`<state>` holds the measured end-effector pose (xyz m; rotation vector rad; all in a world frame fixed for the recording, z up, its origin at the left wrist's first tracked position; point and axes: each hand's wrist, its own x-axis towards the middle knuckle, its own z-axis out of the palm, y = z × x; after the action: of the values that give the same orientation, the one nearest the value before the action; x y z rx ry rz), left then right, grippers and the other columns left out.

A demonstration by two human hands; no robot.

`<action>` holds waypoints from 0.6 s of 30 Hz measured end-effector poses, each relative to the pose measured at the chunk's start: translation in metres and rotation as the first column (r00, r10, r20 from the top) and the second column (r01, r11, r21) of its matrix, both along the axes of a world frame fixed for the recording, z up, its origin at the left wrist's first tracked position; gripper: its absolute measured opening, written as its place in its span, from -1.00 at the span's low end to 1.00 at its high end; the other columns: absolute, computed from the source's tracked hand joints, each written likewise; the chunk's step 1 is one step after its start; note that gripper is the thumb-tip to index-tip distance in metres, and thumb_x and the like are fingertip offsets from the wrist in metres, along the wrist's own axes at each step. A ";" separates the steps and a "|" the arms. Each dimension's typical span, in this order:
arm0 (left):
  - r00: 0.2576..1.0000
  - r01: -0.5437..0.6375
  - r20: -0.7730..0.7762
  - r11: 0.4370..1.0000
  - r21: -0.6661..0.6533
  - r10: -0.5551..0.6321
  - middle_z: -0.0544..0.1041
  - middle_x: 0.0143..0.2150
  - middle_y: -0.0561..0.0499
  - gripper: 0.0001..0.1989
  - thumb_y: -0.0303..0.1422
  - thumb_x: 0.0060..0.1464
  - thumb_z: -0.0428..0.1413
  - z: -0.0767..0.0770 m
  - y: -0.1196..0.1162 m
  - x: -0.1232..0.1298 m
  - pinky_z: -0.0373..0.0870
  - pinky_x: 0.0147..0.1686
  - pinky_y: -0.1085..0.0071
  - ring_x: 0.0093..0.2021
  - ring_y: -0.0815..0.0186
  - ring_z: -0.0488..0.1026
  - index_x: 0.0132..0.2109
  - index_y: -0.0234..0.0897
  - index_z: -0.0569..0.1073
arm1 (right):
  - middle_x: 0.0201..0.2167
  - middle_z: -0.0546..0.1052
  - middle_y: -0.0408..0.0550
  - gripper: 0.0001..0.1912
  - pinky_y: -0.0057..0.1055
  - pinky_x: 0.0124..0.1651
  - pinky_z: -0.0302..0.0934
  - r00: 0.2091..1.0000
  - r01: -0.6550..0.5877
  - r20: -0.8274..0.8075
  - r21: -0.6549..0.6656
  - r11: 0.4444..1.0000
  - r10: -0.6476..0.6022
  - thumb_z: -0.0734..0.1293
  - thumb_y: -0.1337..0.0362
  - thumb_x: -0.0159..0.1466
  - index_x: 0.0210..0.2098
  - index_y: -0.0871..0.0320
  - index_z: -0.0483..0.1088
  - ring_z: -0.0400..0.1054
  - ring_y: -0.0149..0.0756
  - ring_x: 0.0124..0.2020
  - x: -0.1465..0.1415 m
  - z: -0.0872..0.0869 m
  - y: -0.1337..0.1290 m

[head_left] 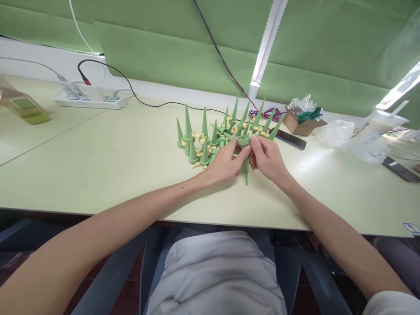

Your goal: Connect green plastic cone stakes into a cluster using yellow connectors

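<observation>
A green plastic watering spike [243, 140] is held point down, its round, open collar facing up. My left hand [228, 158] has its thumb and fingers closed on the spike just below the collar. On the other side my right hand [267, 158] pinches at the same spike, near the collar; its fingertips hide whatever small part may be between them. Just beyond my hands stand several similar green spikes [204, 127] with yellow valves [196, 135]. Some others lie on their sides among them, partly hidden by my hands.
Behind the spikes lie a dark phone [290, 139], a coil of red and blue wire [267, 114] and a small cardboard box [303, 124]. A plastic cup [374, 131] stands at right. On the left is a white power strip [90, 101] with a black cable running along the table.
</observation>
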<state>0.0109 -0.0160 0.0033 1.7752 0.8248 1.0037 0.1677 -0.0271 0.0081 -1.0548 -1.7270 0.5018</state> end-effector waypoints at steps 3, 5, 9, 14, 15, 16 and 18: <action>1.000 0.005 0.008 1.000 0.001 -0.005 0.48 -0.29 0.02 -0.63 -0.01 0.30 0.08 0.000 0.000 0.000 0.30 -0.58 0.48 -0.54 0.45 0.38 -0.19 -0.24 0.29 | -0.72 0.29 -0.21 -0.41 -0.39 -0.58 0.09 1.000 -0.003 0.007 0.007 1.000 0.003 0.17 -0.22 0.42 -0.55 0.06 0.18 0.20 -0.41 -0.70 0.000 0.000 0.000; 1.000 0.009 0.014 1.000 0.010 -0.009 0.48 -0.29 0.02 -0.64 -0.01 0.30 0.08 -0.001 0.000 -0.001 0.31 -0.59 0.48 -0.53 0.44 0.39 -0.19 -0.24 0.30 | -0.73 0.29 -0.21 -0.41 -0.39 -0.58 0.09 1.000 0.000 0.013 0.012 1.000 0.000 0.16 -0.22 0.42 -0.55 0.06 0.18 0.19 -0.41 -0.70 0.000 0.001 -0.001; 1.000 0.002 0.009 1.000 0.022 -0.002 0.46 -0.31 0.03 -0.61 0.01 0.29 0.08 -0.003 0.002 -0.001 0.30 -0.61 0.49 -0.57 0.46 0.38 -0.19 -0.24 0.29 | -0.73 0.29 -0.21 -0.40 -0.39 -0.58 0.09 1.000 0.005 0.011 0.013 1.000 -0.005 0.15 -0.22 0.43 -0.55 0.07 0.18 0.19 -0.42 -0.70 -0.002 0.001 -0.002; 0.999 0.016 0.031 0.999 0.042 -0.017 0.44 -0.33 0.04 -0.60 0.04 0.28 0.09 -0.004 0.003 -0.002 0.27 -0.65 0.51 -0.56 0.46 0.38 -0.20 -0.22 0.29 | -0.71 0.29 -0.21 -0.40 -0.40 -0.59 0.10 1.000 0.004 0.012 0.013 1.000 -0.004 0.14 -0.22 0.43 -0.55 0.07 0.18 0.20 -0.42 -0.70 -0.001 0.001 -0.002; 0.999 0.017 0.032 0.999 0.045 -0.018 0.44 -0.34 0.06 -0.60 0.04 0.28 0.09 -0.005 0.003 -0.002 0.26 -0.65 0.51 -0.57 0.47 0.37 -0.21 -0.22 0.28 | -0.71 0.30 -0.20 -0.40 -0.40 -0.59 0.10 1.000 0.002 0.013 0.012 1.000 -0.002 0.14 -0.21 0.43 -0.55 0.07 0.18 0.21 -0.42 -0.70 -0.001 0.000 -0.002; 0.999 0.016 0.033 0.999 0.047 -0.018 0.43 -0.35 0.07 -0.60 0.04 0.28 0.10 -0.005 0.003 -0.002 0.25 -0.66 0.51 -0.59 0.48 0.36 -0.22 -0.22 0.27 | -0.71 0.30 -0.20 -0.40 -0.40 -0.58 0.10 1.000 0.000 0.013 0.012 1.000 0.000 0.14 -0.21 0.44 -0.55 0.08 0.18 0.21 -0.42 -0.70 -0.001 0.000 -0.002; 0.999 0.018 0.033 0.999 0.050 -0.019 0.41 -0.38 0.09 -0.60 0.03 0.27 0.10 -0.004 0.003 -0.002 0.24 -0.67 0.50 -0.63 0.49 0.34 -0.23 -0.21 0.24 | -0.71 0.31 -0.19 -0.40 -0.39 -0.58 0.11 1.000 -0.002 0.010 0.011 1.000 0.002 0.14 -0.20 0.44 -0.55 0.08 0.18 0.22 -0.42 -0.70 0.000 0.000 -0.002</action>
<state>0.0086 -0.0133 -0.0011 1.7995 0.7671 1.0472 0.1673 -0.0291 0.0083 -1.0498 -1.7376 0.4888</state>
